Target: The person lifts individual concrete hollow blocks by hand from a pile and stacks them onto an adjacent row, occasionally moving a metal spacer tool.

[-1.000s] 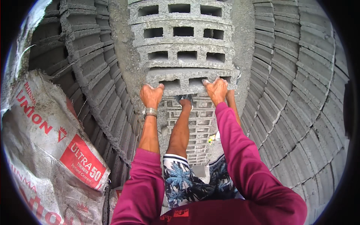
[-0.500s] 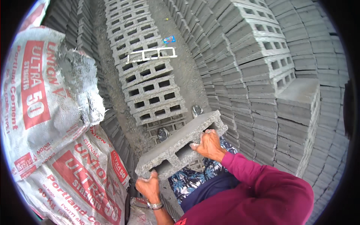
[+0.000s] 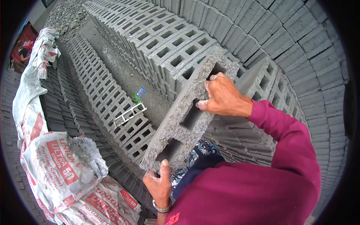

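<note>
A grey hollow concrete block (image 3: 176,129) hangs tilted in front of my body, its holed face toward me and its right end higher. My left hand (image 3: 159,185) grips the low end, thumb at the edge of the lowest hole. Near the upper end my right hand (image 3: 224,95) is closed on the block, with fingers hooked into its holes. The block's raised end overlaps a tall stack of hollow blocks (image 3: 176,60) in the view; whether they touch I cannot tell.
At the left lie crumpled cement bags (image 3: 62,176). A low row of blocks (image 3: 101,84) runs along the ground, with a white rectangular frame (image 3: 129,114) on top. More stacked blocks (image 3: 292,37) rise at the right. Far left, a person (image 3: 25,52) is partly visible.
The block has risen and swung right, its right end now much higher, with both hands still on it. My view has turned toward the right-hand stacks.
</note>
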The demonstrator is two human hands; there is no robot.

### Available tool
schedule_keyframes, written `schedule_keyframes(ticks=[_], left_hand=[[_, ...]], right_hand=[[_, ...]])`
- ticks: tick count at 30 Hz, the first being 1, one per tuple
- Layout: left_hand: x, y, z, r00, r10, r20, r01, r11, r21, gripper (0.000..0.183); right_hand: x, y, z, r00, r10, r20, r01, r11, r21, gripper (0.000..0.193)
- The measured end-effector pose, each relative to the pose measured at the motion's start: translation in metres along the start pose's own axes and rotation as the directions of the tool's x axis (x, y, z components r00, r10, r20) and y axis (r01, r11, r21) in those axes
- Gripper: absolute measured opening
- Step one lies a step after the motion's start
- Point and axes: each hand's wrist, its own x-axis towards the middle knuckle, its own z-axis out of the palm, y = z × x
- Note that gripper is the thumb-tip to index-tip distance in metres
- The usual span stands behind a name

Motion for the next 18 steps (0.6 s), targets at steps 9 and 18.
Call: schedule_keyframes(ticks=[9, 18], left_hand=[[0.064, 0.117, 0.154, 0.883, 0.218, 0.416, -0.21, 0.975, -0.065, 0.066], [0.052, 0.162, 0.236, 0.756, 0.201, 0.623, -0.375, 0.913, 0.161, 0.067]], right_hand=[[0.014, 0.199, -0.083, 0.926, 0.373, 0.068, -0.368, 0.927, -0.076, 0.055], [-0.021, 0.32, -0.043, 0.873, 0.484, 0.063, -0.483, 0.875, -0.035, 0.061]])
